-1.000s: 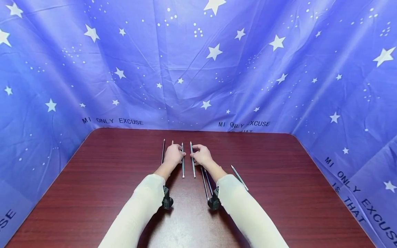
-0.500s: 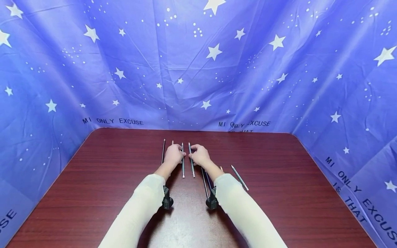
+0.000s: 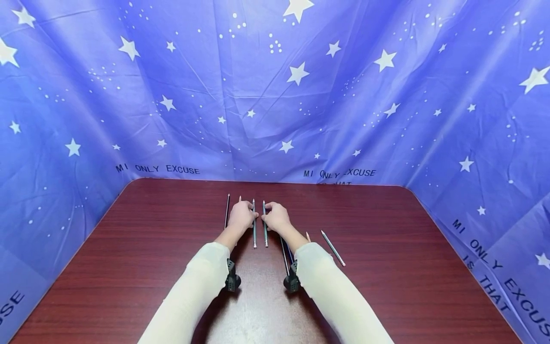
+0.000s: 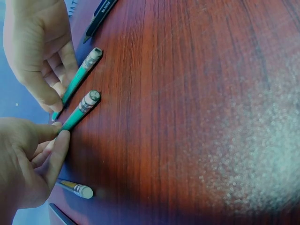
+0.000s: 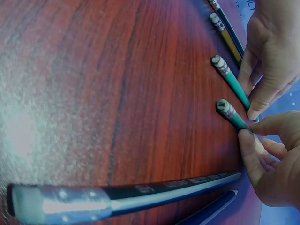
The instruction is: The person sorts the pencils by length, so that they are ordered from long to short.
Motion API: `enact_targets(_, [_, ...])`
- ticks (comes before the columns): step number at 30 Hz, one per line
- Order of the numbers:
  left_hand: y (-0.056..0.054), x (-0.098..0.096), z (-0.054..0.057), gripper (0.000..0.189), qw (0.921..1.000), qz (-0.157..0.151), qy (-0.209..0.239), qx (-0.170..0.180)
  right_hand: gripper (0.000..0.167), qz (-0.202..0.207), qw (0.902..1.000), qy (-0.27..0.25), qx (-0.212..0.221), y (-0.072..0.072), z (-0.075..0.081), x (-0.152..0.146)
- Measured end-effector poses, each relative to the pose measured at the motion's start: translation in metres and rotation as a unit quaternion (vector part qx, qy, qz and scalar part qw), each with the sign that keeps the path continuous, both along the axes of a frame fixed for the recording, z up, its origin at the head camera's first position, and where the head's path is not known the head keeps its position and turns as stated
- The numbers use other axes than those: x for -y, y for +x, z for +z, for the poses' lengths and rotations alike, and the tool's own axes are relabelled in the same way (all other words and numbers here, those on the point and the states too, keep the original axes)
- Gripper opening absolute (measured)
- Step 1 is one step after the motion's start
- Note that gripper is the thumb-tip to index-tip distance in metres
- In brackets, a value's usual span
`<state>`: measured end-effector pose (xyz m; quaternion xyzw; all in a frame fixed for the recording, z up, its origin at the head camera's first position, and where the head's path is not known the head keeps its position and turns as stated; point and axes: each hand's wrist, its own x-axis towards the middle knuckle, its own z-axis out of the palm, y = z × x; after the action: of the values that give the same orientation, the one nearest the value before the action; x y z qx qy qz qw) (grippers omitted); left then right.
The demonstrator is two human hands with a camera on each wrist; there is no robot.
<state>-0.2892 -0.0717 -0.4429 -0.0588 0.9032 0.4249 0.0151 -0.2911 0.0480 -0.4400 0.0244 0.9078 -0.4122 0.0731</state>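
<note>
Two green pencils with eraser ends toward me lie side by side on the table, a narrow gap between them. My left hand [image 3: 242, 215] pinches the left green pencil [image 3: 254, 234] between thumb and fingers; in the left wrist view its ferrule and eraser [image 4: 89, 101] stick out past the fingertips. The right green pencil [image 3: 265, 234] is in the pinch of my right hand [image 3: 277, 217], its white eraser end [image 5: 226, 107] showing in the right wrist view. A yellow pencil [image 4: 77, 188] lies beside the left hand, mostly hidden by it in the head view.
A black pencil [image 3: 227, 210] lies left of the yellow one. Under my right forearm are a black-and-silver pencil [image 5: 140, 199] and a blue pencil [image 5: 211, 208]. Farther right lie a pencil tip [image 3: 307, 236], partly covered by the sleeve, and another green pencil [image 3: 333, 248].
My right hand has shifted slightly left, and its green pencil has turned to lie more nearly parallel to the left one. The left hand has stayed in place, still pinching its pencil.
</note>
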Motion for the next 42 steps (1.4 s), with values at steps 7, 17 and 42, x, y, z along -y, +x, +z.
enact_targets(7, [0.001,-0.001,0.000,0.030,1.0000,0.002,-0.004,-0.001,0.036,-0.002,1.0000,0.006,0.002,-0.001,0.000,0.000])
enact_targets(17, [0.001,-0.001,0.000,0.031,1.0000,0.008,-0.004,0.002,0.032,-0.002,0.9998,-0.019,0.003,0.000,0.000,0.001])
enact_targets(42, [0.016,-0.002,0.016,0.034,0.9944,-0.035,-0.083,-0.055,0.026,0.047,0.9986,0.006,-0.025,0.011,0.022,-0.022])
